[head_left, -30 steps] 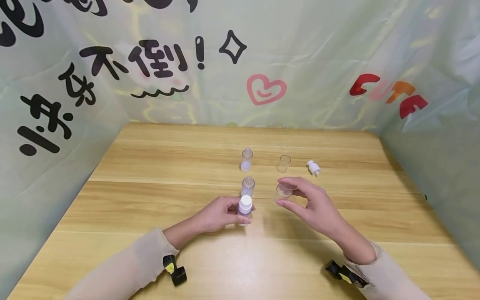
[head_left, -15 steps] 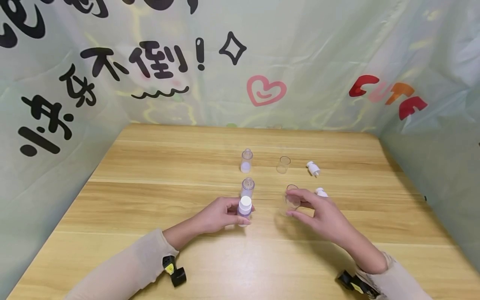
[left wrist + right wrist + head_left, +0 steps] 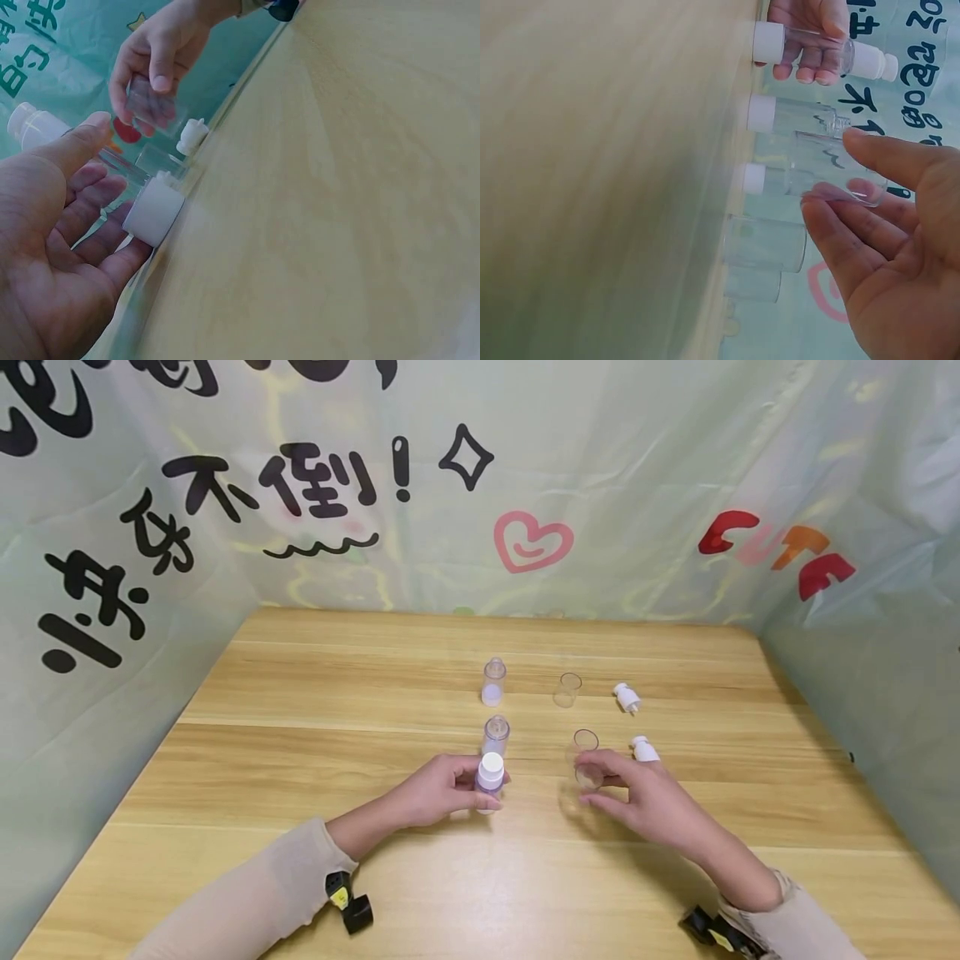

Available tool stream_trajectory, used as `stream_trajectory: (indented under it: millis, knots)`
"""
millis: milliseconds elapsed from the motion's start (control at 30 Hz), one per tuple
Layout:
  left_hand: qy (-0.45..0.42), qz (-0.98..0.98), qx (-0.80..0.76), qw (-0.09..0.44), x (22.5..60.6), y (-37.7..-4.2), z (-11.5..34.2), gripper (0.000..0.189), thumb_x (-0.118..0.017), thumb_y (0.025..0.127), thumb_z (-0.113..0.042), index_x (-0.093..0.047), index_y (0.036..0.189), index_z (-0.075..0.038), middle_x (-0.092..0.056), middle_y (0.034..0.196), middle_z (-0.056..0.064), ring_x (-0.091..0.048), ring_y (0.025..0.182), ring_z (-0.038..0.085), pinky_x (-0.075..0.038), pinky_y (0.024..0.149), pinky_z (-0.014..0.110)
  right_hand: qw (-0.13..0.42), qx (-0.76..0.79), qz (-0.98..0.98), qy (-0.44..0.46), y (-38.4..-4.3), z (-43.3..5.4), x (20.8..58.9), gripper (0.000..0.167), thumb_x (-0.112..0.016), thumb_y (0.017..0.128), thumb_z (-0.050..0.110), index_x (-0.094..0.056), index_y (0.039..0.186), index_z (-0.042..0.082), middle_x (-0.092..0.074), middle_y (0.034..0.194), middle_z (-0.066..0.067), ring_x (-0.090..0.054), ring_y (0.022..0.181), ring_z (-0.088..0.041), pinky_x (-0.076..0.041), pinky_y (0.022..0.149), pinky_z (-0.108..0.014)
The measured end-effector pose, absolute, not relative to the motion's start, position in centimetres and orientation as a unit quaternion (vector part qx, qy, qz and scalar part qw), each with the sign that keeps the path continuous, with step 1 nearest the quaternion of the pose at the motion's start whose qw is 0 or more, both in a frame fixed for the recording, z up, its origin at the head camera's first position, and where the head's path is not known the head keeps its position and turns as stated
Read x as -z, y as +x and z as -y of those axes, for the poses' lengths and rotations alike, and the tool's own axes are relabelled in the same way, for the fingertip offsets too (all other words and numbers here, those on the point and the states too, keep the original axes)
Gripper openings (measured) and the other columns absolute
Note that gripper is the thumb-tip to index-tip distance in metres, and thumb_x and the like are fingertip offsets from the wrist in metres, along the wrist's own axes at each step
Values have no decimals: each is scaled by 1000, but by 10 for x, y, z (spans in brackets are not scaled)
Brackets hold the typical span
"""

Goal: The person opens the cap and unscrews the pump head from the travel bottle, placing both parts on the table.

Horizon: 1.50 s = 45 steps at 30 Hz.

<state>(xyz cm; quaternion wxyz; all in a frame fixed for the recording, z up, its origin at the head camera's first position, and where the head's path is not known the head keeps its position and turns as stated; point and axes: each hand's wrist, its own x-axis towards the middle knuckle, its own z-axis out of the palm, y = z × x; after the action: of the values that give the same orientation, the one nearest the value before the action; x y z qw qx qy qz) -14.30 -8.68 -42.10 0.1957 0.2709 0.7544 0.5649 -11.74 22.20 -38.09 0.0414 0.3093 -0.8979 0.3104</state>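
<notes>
My left hand [image 3: 442, 789] holds a small clear bottle [image 3: 489, 787] upright, thumb on the near side. A white pump head [image 3: 491, 767] is on this bottle; in the left wrist view its white base [image 3: 154, 211] shows below my fingers. To the right, my right hand [image 3: 641, 795] pinches a clear cylindrical cap [image 3: 589, 777] between thumb and fingers. The right wrist view shows this clear cap [image 3: 829, 169] off the table. Just behind the held bottle stands another clear bottle [image 3: 496, 735] with a white base, without a pump head.
Farther back stands a third clear bottle [image 3: 492, 683]. Two more clear caps, one nearer [image 3: 586, 740] and one at the back [image 3: 567, 691], stand on the wooden table [image 3: 337, 693]. White pump heads lie on the right, one near [image 3: 643, 749] and one far [image 3: 627, 697].
My right hand has moved right and nearer to me with the clear cap. A standing cap and a white pump head behind it show more. The left hand has stayed put.
</notes>
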Motion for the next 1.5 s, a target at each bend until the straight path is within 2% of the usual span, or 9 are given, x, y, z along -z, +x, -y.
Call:
stream_trajectory:
  millis: [200, 667, 967, 1233, 1500]
  knots:
    - [271, -756, -563, 196, 421, -143, 86, 34, -77, 86, -21, -68, 117, -7, -70, 113, 7, -66, 101, 10, -52, 91, 24, 35, -287, 902, 319, -120, -225, 383, 48, -82, 77, 5, -63, 121, 5, -70, 105, -1, -67, 90, -10, -58, 78, -35]
    - [270, -756, -563, 195, 423, -143, 86, 34, -76, 87, -20, -68, 117, -8, -70, 113, 7, -65, 104, 10, -51, 92, 24, -37, -273, 919, 283, -125, -225, 386, 41, -79, 83, 14, -62, 121, 11, -67, 106, 8, -66, 96, -10, -56, 84, -34]
    - [275, -759, -558, 195, 423, -144, 85, 34, -76, 87, -20, -68, 117, -7, -71, 111, 6, -65, 103, 10, -50, 92, 23, -58, -275, 920, 271, -128, -225, 387, 41, -80, 82, 15, -62, 118, 13, -62, 98, 14, -64, 96, -6, -54, 86, -30]
    - [277, -758, -557, 196, 422, -145, 86, 34, -76, 86, -20, -68, 118, -9, -70, 113, 6, -65, 104, 10, -50, 93, 24, -59, -267, 923, 271, -130, -224, 386, 42, -80, 82, 16, -61, 119, 13, -62, 99, 13, -64, 97, -6, -55, 86, -31]
    - [279, -762, -548, 203, 422, -148, 87, 37, -79, 84, -20, -68, 118, -10, -70, 112, 3, -64, 106, 10, -49, 94, 24, -56, -271, 922, 271, -129, -225, 381, 46, -80, 82, 17, -61, 124, 10, -66, 110, 8, -65, 102, -13, -53, 90, -35]
